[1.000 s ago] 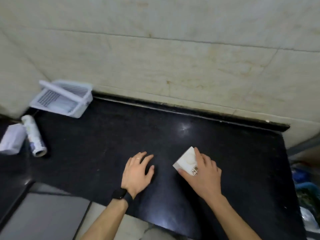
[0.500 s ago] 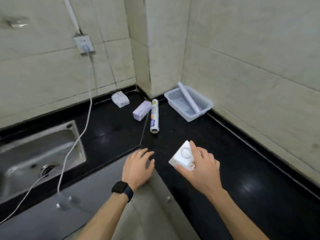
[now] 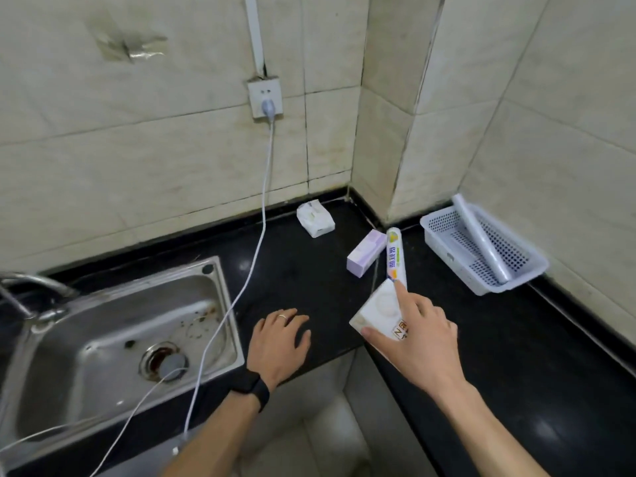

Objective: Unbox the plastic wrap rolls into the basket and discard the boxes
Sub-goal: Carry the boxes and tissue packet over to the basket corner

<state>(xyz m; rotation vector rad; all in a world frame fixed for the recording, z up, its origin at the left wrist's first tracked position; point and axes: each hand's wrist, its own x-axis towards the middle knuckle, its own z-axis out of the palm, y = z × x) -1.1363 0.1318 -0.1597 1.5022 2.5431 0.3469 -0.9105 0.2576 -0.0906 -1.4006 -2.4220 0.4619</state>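
Right hand (image 3: 418, 342): above the front edge of the tabletop (image 3: 516, 356), fingers (image 3: 401, 297) closed round a white box (image 3: 377, 313); index finger laid along the box's top, thumb under its near edge.
White box: held end-on, tilted, lifted clear of the tabletop, just in front of the printed roll.
Left hand (image 3: 278, 342): palm down on the dark tabletop beside the sink, fingers loosely spread, gripping nothing; ring on one finger, black band (image 3: 249, 389) at the wrist.
Basket (image 3: 444, 251): white, perforated, in the corner against the right wall; one clear roll (image 3: 481, 244) lying slantwise inside, far end propped on the rim.
Printed roll (image 3: 395, 256): flat on the tabletop, left of the basket, apart from it.
Purple box (image 3: 366, 253): on the tabletop, just left of the printed roll, close alongside.
White packet (image 3: 315, 218): near the back wall, well apart from the boxes.
Sink (image 3: 113, 339): steel, at the left, stained round the drain.
Cable (image 3: 254, 242): white, from the wall socket (image 3: 265, 99) down across the tabletop and over the sink corner.
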